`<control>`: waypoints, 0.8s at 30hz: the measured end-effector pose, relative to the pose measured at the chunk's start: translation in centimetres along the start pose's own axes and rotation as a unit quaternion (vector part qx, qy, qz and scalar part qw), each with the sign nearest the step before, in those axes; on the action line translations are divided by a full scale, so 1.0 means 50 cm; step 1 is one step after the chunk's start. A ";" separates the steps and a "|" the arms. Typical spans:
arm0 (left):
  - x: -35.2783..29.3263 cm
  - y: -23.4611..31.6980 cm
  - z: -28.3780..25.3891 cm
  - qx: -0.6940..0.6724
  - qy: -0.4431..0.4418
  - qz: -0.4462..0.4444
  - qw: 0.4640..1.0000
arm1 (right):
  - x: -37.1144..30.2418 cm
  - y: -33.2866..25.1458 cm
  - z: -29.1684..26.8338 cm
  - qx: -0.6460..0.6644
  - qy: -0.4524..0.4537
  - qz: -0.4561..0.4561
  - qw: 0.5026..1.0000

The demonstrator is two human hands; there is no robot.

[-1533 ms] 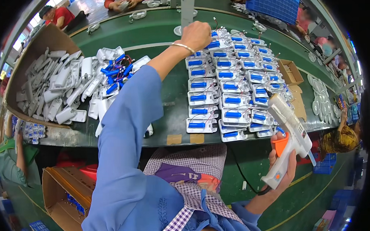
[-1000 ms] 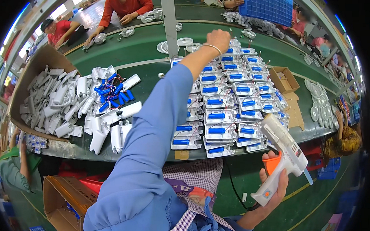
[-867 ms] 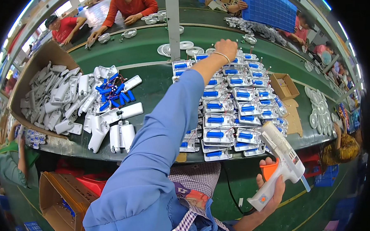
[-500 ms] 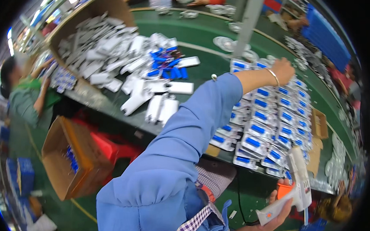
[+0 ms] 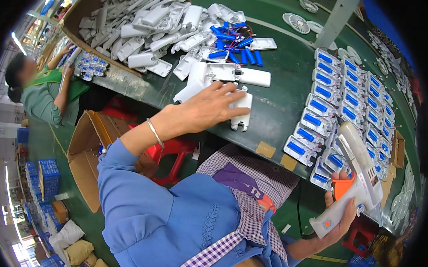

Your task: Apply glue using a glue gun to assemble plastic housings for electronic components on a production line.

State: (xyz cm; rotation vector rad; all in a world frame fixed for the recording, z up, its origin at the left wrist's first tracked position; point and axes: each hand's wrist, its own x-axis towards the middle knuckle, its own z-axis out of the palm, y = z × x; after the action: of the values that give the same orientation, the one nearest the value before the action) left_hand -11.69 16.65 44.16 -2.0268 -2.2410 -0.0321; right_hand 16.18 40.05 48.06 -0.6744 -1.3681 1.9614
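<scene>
My left hand (image 5: 210, 107), with a bracelet at the wrist, reaches over the near edge of the workbench. Its fingers are spread and touch a small white plastic casing (image 5: 242, 109). Just beyond lie more white casings (image 5: 255, 77). In my right hand (image 5: 344, 218) is a white glue gun (image 5: 368, 174) with an orange trigger (image 5: 343, 187), its nozzle end pointing up and away. The glue gun overlaps rows of white casings fitted with blue cylindrical cells (image 5: 311, 118) on the right of the bench. Part of the rows is hidden behind it.
A heap of white casings (image 5: 138, 29) spills from a cardboard box (image 5: 71, 25). Beside it lie loose blue cells with wires (image 5: 246, 55). A metal post (image 5: 338, 16) stands at the back. A red stool (image 5: 177, 156) and open carton (image 5: 81, 153) are below; a co-worker (image 5: 50, 93) sits left.
My left hand has moved from the far end of the casing rows back left to the loose white casings. The view has shifted, and my right hand still holds the glue gun.
</scene>
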 end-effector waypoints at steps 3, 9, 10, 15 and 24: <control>0.011 0.003 0.015 -0.021 0.014 0.019 0.999 | 0.004 0.002 0.025 0.008 -0.021 0.016 1.000; 0.085 -0.048 0.051 -0.197 -0.074 0.101 0.972 | -0.013 0.011 0.042 0.004 -0.063 0.021 0.998; 0.092 -0.055 0.053 -0.198 -0.072 0.104 0.972 | -0.017 0.010 0.052 -0.002 -0.031 0.015 0.999; 0.095 -0.046 0.048 -0.218 -0.085 0.127 0.964 | -0.030 0.012 0.056 0.007 -0.038 0.017 0.999; -0.013 -0.021 0.080 0.052 0.070 -0.025 0.996 | -0.029 0.009 0.051 0.001 -0.046 0.006 0.999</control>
State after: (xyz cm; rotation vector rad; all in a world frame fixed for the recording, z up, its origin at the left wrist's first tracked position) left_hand -12.96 16.30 40.20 -1.8559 -2.1601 -0.0579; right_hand 15.22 37.27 48.54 -0.5981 -1.4191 2.0248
